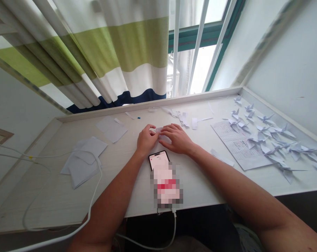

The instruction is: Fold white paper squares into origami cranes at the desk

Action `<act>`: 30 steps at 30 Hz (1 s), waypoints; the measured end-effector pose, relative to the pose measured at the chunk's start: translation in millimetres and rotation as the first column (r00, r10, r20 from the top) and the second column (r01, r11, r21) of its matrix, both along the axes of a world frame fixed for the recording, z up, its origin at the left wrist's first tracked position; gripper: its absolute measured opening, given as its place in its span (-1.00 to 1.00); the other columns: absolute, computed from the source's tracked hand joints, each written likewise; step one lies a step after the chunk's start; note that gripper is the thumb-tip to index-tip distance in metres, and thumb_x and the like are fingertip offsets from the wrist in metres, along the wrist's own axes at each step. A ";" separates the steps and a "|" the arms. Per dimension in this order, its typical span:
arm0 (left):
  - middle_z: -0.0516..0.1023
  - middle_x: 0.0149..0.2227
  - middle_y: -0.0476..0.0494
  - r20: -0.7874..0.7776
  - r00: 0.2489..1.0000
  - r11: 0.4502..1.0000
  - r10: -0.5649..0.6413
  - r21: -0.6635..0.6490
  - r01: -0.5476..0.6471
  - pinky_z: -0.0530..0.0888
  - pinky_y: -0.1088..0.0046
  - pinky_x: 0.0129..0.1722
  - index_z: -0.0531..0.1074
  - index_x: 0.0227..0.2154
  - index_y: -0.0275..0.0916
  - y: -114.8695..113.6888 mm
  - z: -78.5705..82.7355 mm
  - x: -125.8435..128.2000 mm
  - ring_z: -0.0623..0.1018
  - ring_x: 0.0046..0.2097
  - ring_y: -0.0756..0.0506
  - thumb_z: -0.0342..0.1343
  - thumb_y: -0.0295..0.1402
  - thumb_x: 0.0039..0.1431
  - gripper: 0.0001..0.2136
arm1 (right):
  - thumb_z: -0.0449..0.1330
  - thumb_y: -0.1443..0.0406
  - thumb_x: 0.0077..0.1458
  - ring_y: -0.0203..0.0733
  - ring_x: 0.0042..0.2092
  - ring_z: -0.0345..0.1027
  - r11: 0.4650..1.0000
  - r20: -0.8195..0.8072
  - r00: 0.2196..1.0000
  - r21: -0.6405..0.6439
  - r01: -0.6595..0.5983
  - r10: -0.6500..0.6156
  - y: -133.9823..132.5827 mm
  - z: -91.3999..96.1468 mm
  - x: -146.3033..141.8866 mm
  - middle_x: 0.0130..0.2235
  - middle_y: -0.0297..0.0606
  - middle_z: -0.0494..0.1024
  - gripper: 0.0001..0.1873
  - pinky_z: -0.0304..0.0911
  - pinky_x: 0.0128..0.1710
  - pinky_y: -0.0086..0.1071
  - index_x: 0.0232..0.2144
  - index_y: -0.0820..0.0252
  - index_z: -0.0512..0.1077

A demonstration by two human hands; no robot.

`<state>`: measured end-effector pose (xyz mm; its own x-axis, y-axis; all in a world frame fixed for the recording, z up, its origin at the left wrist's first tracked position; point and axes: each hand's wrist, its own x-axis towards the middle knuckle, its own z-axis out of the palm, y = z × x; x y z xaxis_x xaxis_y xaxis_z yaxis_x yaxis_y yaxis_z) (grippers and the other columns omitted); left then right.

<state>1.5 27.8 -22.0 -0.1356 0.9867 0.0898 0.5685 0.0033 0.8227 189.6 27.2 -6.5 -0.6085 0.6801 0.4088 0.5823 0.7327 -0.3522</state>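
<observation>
on the white desk [132, 182], a pixelated phone [165, 182] lying face up; just beyond it, left hand [147, 139] and right hand [176, 139] held together, pinching a small folded white paper [160, 131]; farther right, paper cranes [265, 118] scattered over a printed sheet [226, 140].

Left hand [147, 139] pinched a small folded white paper [160, 130], right hand [176, 138] pressed over it on a white desk [50, 185]; phone [158, 159] just below, origami paper cranes [265, 118] right, over a printed sheet [233, 140].
</observation>
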 end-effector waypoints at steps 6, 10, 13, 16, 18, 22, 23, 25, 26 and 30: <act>0.70 -0.35 -0.03 -0.059 0.995 0.989 -0.084 0.114 0.090 0.51 0.37 -0.20 0.51 -0.05 -0.15 -1.6 4.0 -7.6 0.64 -0.30 -0.10 0.21 -0.31 0.23 -0.77 | 0.24 0.13 0.32 0.11 0.34 0.35 0.999 0.093 0.996 -0.035 -0.005 0.009 4.3 -3.1 6.8 0.16 -0.12 0.63 -0.76 -0.06 0.46 0.19 -0.10 0.10 0.60; 0.71 -0.10 -0.09 -0.198 0.968 0.956 -0.153 0.219 0.196 0.52 0.31 -0.04 0.52 0.04 -0.13 0.6 5.4 -21.7 0.61 -0.04 -0.14 0.10 -0.48 0.25 -0.67 | 0.22 0.14 0.34 0.10 0.34 0.36 0.999 0.088 0.996 -0.051 -0.018 0.022 6.5 -3.7 9.3 0.03 -0.10 0.69 -0.79 -0.06 0.47 0.20 -0.16 0.12 0.56; 0.70 -0.06 -0.11 -0.293 0.917 0.921 -0.271 0.197 0.335 0.47 0.21 0.14 0.58 -0.03 -0.13 1.5 3.8 -28.0 0.56 0.06 -0.19 0.14 -0.41 0.28 -0.76 | 0.21 0.16 0.34 0.08 0.32 0.38 0.998 0.076 0.997 -0.060 -0.019 0.023 6.6 -5.6 9.7 -0.01 -0.05 0.68 -0.78 -0.05 0.48 0.18 -0.12 0.16 0.53; 0.70 -0.06 -0.13 -0.344 0.882 0.908 -0.322 0.152 0.390 0.44 0.16 0.19 0.64 -0.16 -0.13 1.1 1.7 -28.4 0.55 0.06 -0.21 0.17 -0.32 0.31 -0.84 | 0.22 0.16 0.34 0.07 0.31 0.39 0.998 0.037 0.999 -0.066 -0.016 0.019 6.4 -8.8 10.2 0.07 -0.02 0.65 -0.73 -0.02 0.47 0.16 -0.02 0.19 0.52; 0.69 -0.05 -0.13 -0.360 0.876 0.908 -0.322 0.145 0.394 0.44 0.14 0.19 0.66 -0.20 -0.12 0.8 0.7 -27.5 0.55 0.07 -0.22 0.19 -0.31 0.31 -0.85 | 0.23 0.20 0.33 0.05 0.31 0.38 0.997 0.008 1.000 -0.069 -0.022 0.022 6.4 -10.6 11.3 0.13 -0.06 0.63 -0.69 0.02 0.46 0.15 0.06 0.16 0.51; 0.68 -0.04 -0.11 -0.370 0.874 0.912 -0.315 0.135 0.387 0.44 0.16 0.20 0.68 -0.24 -0.09 1.7 -1.6 -26.9 0.54 0.07 -0.21 0.21 -0.32 0.29 -0.87 | 0.23 0.24 0.32 0.03 0.34 0.36 0.993 -0.024 0.998 -0.101 -0.066 0.064 7.0 -12.0 14.1 0.22 -0.17 0.59 -0.69 0.07 0.44 0.15 0.08 0.07 0.55; 0.68 -0.04 -0.11 -0.374 0.874 0.915 -0.310 0.134 0.381 0.44 0.16 0.20 0.68 -0.25 -0.08 2.2 -2.4 -26.9 0.54 0.07 -0.21 0.21 -0.33 0.28 -0.87 | 0.23 0.24 0.32 0.03 0.35 0.35 0.991 -0.019 0.997 -0.108 -0.076 0.074 7.2 -12.0 14.3 0.22 -0.18 0.59 -0.69 0.06 0.44 0.16 0.08 0.06 0.56; 0.68 -0.03 -0.12 -0.384 0.873 0.918 -0.300 0.131 0.373 0.44 0.15 0.20 0.68 -0.26 -0.09 3.0 -4.3 -26.7 0.54 0.07 -0.22 0.21 -0.35 0.27 -0.87 | 0.23 0.25 0.31 0.04 0.37 0.32 0.990 0.004 0.996 -0.111 -0.085 0.086 7.3 -11.6 13.9 0.23 -0.19 0.58 -0.68 0.04 0.45 0.17 0.09 0.06 0.57; 0.67 -0.03 -0.12 -0.387 0.873 0.919 -0.297 0.130 0.371 0.45 0.15 0.19 0.68 -0.27 -0.09 3.3 -5.2 -26.5 0.53 0.07 -0.22 0.21 -0.36 0.26 -0.87 | 0.23 0.26 0.31 0.05 0.38 0.30 0.990 0.020 0.996 -0.108 -0.086 0.089 7.2 -11.1 13.2 0.24 -0.20 0.58 -0.67 0.02 0.45 0.18 0.09 0.05 0.57; 0.68 -0.05 -0.13 -0.364 0.890 0.931 -0.274 0.133 0.340 0.45 0.15 0.19 0.66 -0.27 -0.11 3.2 -6.5 -25.9 0.54 0.07 -0.23 0.23 -0.38 0.22 -0.89 | 0.25 0.27 0.29 0.11 0.40 0.26 0.996 0.084 0.994 -0.059 -0.061 0.066 6.0 -8.3 8.1 0.22 -0.22 0.59 -0.67 -0.07 0.48 0.24 0.09 0.02 0.59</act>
<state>-24.4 31.0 -28.5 0.2421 0.9339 0.2630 0.7561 -0.3514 0.5521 197.7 33.2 -14.9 -0.6822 0.6596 0.3155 0.5652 0.7495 -0.3447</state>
